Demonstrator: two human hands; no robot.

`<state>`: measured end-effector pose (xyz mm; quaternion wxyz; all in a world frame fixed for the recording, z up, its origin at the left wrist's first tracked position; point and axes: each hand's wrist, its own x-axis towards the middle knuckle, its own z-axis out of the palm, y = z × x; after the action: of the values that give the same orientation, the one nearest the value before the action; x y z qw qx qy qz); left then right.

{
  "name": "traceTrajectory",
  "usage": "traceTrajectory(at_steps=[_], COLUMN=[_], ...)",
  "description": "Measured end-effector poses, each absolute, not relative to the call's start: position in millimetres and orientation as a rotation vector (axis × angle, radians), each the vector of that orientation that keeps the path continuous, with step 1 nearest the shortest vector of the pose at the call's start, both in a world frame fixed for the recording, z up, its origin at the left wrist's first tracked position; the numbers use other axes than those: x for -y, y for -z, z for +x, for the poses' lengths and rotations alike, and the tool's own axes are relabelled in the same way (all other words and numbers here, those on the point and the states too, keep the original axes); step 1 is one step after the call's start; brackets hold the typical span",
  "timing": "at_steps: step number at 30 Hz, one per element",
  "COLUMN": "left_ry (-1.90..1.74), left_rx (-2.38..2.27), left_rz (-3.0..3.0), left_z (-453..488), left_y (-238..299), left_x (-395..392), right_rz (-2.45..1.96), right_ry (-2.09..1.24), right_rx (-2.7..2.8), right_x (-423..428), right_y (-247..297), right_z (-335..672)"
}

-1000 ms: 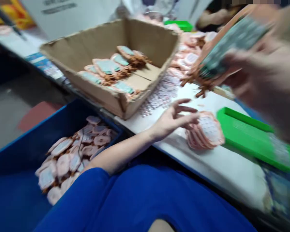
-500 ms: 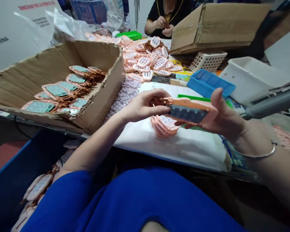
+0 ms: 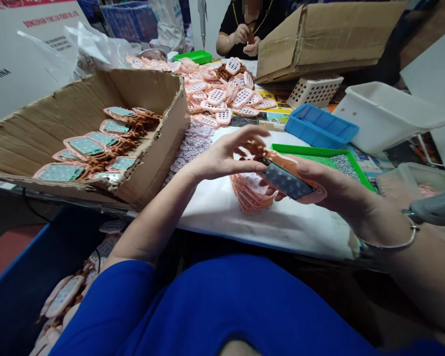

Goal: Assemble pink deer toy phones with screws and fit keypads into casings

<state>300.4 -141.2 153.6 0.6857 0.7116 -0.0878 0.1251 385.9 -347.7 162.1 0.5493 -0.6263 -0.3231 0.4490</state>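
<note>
My right hand (image 3: 319, 183) grips a pink toy phone shell (image 3: 307, 197) by its outer end, thumb along the upper edge and fingertips underneath. A dark dotted panel (image 3: 287, 179) on it faces me, tilted. My left hand (image 3: 231, 155) closes around its brown figured end, thumb against the panel's near corner; the fingertips are partly hidden. Just below both hands, a stack of pink shells (image 3: 250, 198) stands on the white work surface (image 3: 215, 207). Behind my right hand lies a green tray (image 3: 359, 170) with small metallic pieces, perhaps screws.
An open carton (image 3: 151, 163) at left holds several shells with teal panels. Behind is a large heap of pink shells (image 3: 217, 96). Blue bin (image 3: 321, 126) and white bin (image 3: 385, 113) stand right. A grey power screwdriver (image 3: 437, 207) juts in by my right wrist. A co-worker (image 3: 244, 37) sits opposite.
The shell has tilted, its outer end dropping and its panel turning more toward me. My right thumb has come down onto it. The grey screwdriver appears lower at the right.
</note>
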Motion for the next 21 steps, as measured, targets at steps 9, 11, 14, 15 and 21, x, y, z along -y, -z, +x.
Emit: traceTrajectory(at_steps=[9,11,14,15,21], left_ry=[-0.850,-0.823,-0.802,-0.802,-0.806], left_rx=[-0.320,-0.325,-0.298,-0.292,-0.326], left_rz=[1.231,1.237,1.237,1.235,1.242], left_z=[299.9,301.4,303.2,303.6,304.6], left_y=[-104.0,-97.1,-93.8,-93.6,-92.2], left_x=[120.0,117.7,115.4,114.6,111.4], right_rz=[-2.429,-2.571,-2.681,-2.704,-2.805], right_ry=[0.096,0.278,0.426,0.432,0.215], right_rx=[1.214,1.336,1.431,1.445,1.381], right_x=[323.6,317.5,312.7,312.1,310.8], right_y=[-130.4,-122.9,-117.9,-117.8,-118.8], right_z=[371.4,367.2,361.8,360.4,358.7])
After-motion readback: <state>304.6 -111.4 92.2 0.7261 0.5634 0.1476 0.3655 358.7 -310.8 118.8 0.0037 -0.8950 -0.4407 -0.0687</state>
